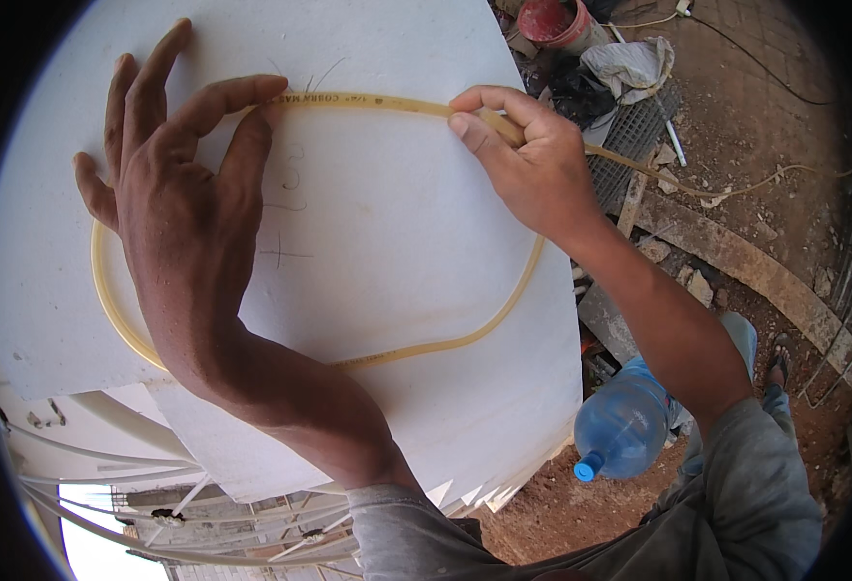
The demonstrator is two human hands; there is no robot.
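A thin, yellowish see-through hose (377,100) lies in a wide loop on a large white board (397,232). At the far side of the loop, my left hand (188,189) pinches the hose between thumb and forefinger, its other fingers spread. My right hand (542,160) grips the hose further right, thumb and forefinger pressed together on it. Between the two hands, a printed stretch of hose runs nearly straight. The tail of the hose leaves past my right hand, over the board's edge. Pencil marks show on the board inside the loop.
A big blue water bottle (622,423) stands right of the board. Beyond are a reddish bucket (571,29), a white sack (629,66), a metal grating (629,126) and a curved plank (745,261) amid rubble. Pale curved bars (116,479) show at lower left.
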